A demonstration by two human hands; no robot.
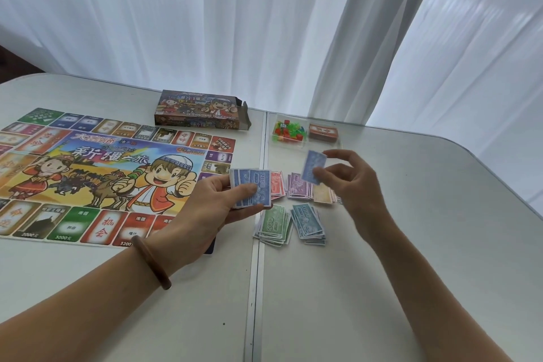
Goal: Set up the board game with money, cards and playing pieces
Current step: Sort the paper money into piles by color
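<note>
The colourful game board (pixel 88 173) lies flat on the left of the white table (pixel 411 244). My left hand (pixel 205 209) grips a stack of blue 2000 notes (pixel 252 188) over the board's right edge. My right hand (pixel 349 182) pinches a single blue note (pixel 313 166) above the sorted money. On the table lie piles of red notes (pixel 277 184), purple notes (pixel 299 189), orange notes (pixel 323 194), green 500 notes (pixel 274 226) and teal 1000 notes (pixel 308 222). A clear tray of coloured playing pieces (pixel 286 129) and a deck of cards (pixel 323 131) sit behind.
The open game box (pixel 199 110) lies behind the board near the back edge. A seam (pixel 255 273) runs down the table between board and money. White curtains (pixel 264 23) hang close behind the table. A wooden bangle (pixel 152 263) is on my left wrist.
</note>
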